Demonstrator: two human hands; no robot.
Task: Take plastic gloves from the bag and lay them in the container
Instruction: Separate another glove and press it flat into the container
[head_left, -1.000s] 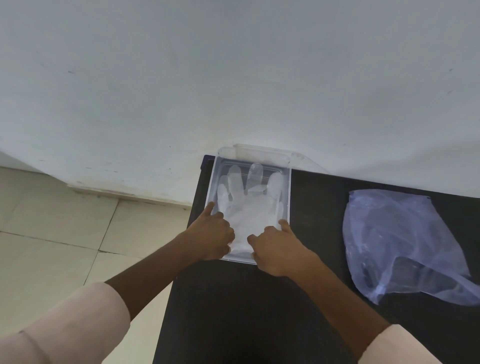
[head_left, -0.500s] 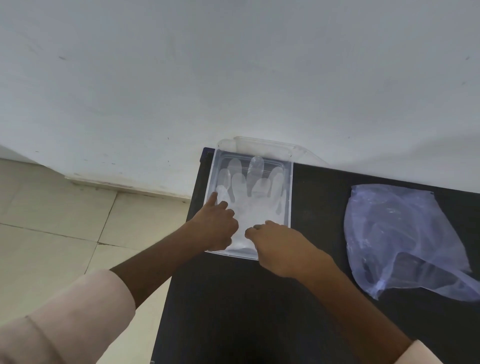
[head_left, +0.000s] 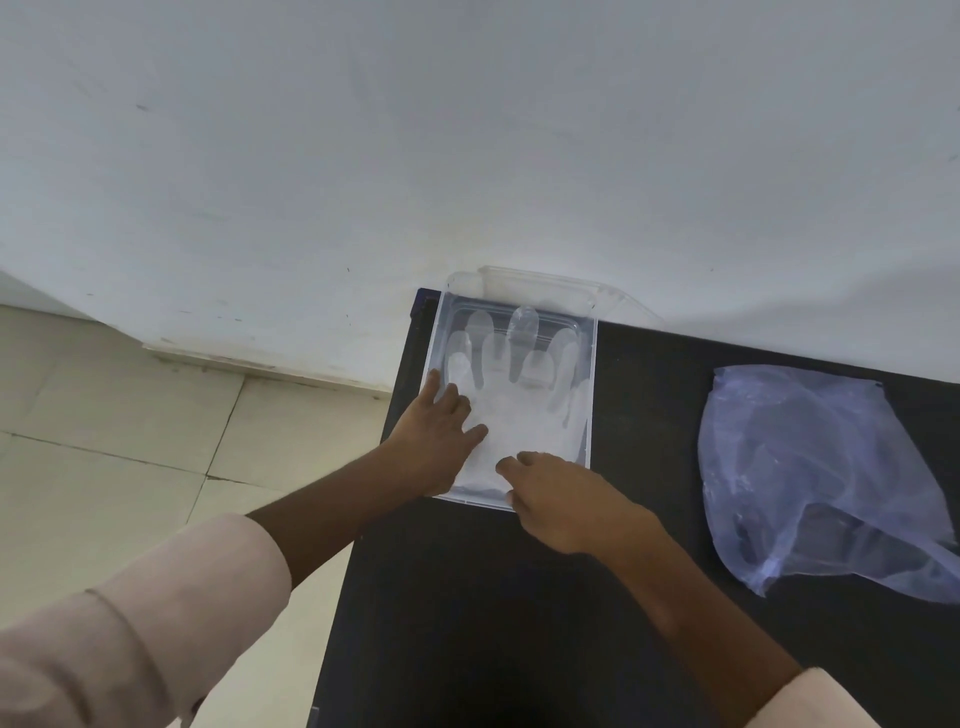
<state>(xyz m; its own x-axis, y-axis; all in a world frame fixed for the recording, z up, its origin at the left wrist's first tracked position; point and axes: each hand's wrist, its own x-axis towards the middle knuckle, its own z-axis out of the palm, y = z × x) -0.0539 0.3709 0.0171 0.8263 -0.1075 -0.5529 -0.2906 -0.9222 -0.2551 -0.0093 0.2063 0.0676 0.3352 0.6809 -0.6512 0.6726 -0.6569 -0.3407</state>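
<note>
A clear rectangular container (head_left: 592, 364) stands at the far left corner of a black table. Thin translucent plastic gloves (head_left: 519, 395) lie flat inside it, fingers pointing towards the wall. My left hand (head_left: 439, 436) rests palm down on the gloves' left side, fingers spread. At the container's near edge my right hand (head_left: 561, 499) has its fingertips touching the cuff end of the gloves; I cannot tell whether it pinches them. A crumpled bluish plastic bag (head_left: 810, 478) lies on the table to the right, apart from both hands.
The black table (head_left: 519, 623) ends on its left just beside the container, with beige floor tiles (head_left: 130, 441) below. A white wall (head_left: 467, 156) stands right behind the container. The container's clear lid (head_left: 613, 296) leans against the wall.
My left hand has spread flatter and slid slightly further onto the gloves. My right hand has drawn back a little towards the container's near edge. The bag has not moved.
</note>
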